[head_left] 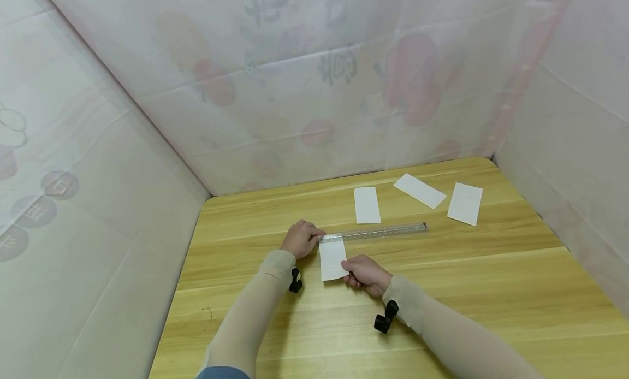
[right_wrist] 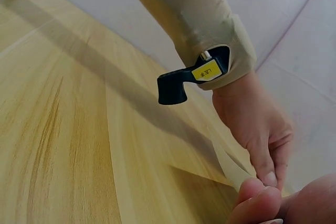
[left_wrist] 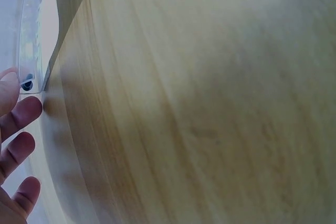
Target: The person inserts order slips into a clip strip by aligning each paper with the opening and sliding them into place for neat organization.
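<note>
My left hand (head_left: pixel 301 238) pinches the left end of a clear plastic ruler (head_left: pixel 385 232) between thumb and index finger, at the top left corner of a white paper slip (head_left: pixel 333 260). The ruler lies across the slip's top edge and reaches off to the right. In the left wrist view, the thumb is by the hole at the end of the ruler (left_wrist: pixel 29 40), while the other fingers spread below. My right hand (head_left: pixel 367 275) holds the slip's lower right edge between thumb and fingers. The slip (right_wrist: pixel 231 169) bends up from the table in the right wrist view.
Behind the ruler on the wooden table (head_left: pixel 491 291) lie three more slips: an upright one (head_left: pixel 367 205), a slanted one (head_left: pixel 420 191) and one at the right (head_left: pixel 465 204). Printed cloth walls (head_left: pixel 295 95) close off the back and sides. Black camera mounts (head_left: pixel 386 317) stick out from the wrists.
</note>
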Motion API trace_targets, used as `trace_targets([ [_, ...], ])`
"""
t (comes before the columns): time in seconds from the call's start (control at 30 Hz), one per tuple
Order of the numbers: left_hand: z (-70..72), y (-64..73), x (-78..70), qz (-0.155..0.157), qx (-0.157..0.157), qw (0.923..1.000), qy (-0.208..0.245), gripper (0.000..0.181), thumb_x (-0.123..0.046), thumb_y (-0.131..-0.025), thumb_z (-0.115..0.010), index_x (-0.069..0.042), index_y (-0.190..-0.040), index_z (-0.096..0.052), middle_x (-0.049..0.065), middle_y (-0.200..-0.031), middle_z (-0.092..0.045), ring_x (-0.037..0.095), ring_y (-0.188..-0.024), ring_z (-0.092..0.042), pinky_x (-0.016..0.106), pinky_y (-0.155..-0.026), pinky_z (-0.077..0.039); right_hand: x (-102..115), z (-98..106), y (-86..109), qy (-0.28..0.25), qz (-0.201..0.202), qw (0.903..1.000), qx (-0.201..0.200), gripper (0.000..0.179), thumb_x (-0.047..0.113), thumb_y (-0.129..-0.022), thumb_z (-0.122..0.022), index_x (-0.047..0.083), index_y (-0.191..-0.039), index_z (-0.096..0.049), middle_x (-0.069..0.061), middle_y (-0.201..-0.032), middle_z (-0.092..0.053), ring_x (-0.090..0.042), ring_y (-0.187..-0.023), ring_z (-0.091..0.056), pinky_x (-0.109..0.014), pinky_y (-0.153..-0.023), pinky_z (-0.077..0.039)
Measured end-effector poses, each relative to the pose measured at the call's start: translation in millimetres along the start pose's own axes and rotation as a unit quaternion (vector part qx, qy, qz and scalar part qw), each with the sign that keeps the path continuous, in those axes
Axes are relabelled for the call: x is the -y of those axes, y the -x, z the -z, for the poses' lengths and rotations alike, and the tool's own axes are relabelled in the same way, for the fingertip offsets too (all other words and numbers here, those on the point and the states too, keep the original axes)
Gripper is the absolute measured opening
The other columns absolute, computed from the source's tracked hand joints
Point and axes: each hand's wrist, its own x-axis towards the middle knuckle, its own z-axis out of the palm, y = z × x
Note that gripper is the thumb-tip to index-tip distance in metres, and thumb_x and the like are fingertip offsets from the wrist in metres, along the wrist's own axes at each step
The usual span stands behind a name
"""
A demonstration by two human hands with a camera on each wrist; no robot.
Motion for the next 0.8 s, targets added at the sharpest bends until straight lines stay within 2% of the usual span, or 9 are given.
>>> trace_targets([
  [0.33,0.3,0.2,-0.9,-0.005,0.000,1.0000,0.004,0.019,-0.023,-0.097,-0.060,-0.024,-0.109,-0.075,-0.004,-0.103,-0.070,0.017,-0.097,-0.057,0.036,-0.090,-0.046,-1.1,0.8,2.9,-0.011,0.005,0.9998,-0.014,0.031,0.018,-0.102,-0.047,0.006,-0.075,-0.053,-0.002,-0.063,-0.056,-0.005,-0.049,-0.043,-0.019,-0.047,-0.035],
  [0.8,-0.8,0.7,-0.4,-0.004,-0.005,1.0000,0.003,0.019,-0.025,-0.096,-0.061,-0.024,-0.108,-0.076,-0.004,-0.100,-0.071,0.016,-0.096,-0.057,0.035,-0.089,-0.046,-4.4,3.8,1.9,-0.015,0.000,0.9995,-0.028,0.029,0.017,-0.102,-0.045,0.005,-0.077,-0.054,-0.003,-0.064,-0.057,-0.006,-0.049,-0.044,-0.019,-0.047,-0.035],
])
